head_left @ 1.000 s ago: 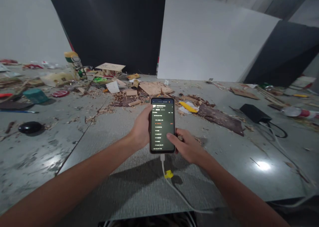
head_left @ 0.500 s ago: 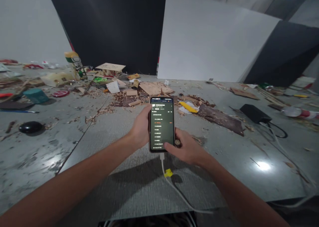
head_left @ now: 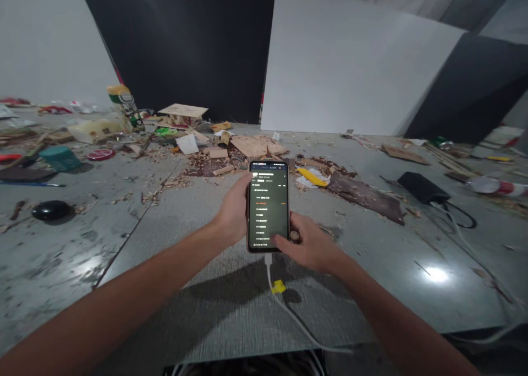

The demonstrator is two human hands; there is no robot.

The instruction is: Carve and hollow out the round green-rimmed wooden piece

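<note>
A smartphone [head_left: 270, 205] is held upright above the table, its dark screen lit with a list of white text lines and one orange line. My left hand [head_left: 235, 208] grips its left edge, with the fingers hidden behind it. Around the lower right edge is my right hand [head_left: 311, 244], its thumb over the bottom of the screen. From the phone's lower end a white charging cable [head_left: 269, 271] runs down across the table. A small yellow piece [head_left: 278, 286] lies beside the cable.
Wood shavings and scraps [head_left: 214, 156] cover the table's back half. A yellow curved object [head_left: 311, 176] lies by a dark bark-like strip [head_left: 367, 197]. At right is a black power bank-like box [head_left: 423, 188]; at left, a black mouse-like object [head_left: 51, 211] and a teal block [head_left: 60, 158].
My right thumb has shifted very slightly to the right at the bottom of the screen. The phone and my left hand stay in place.
</note>
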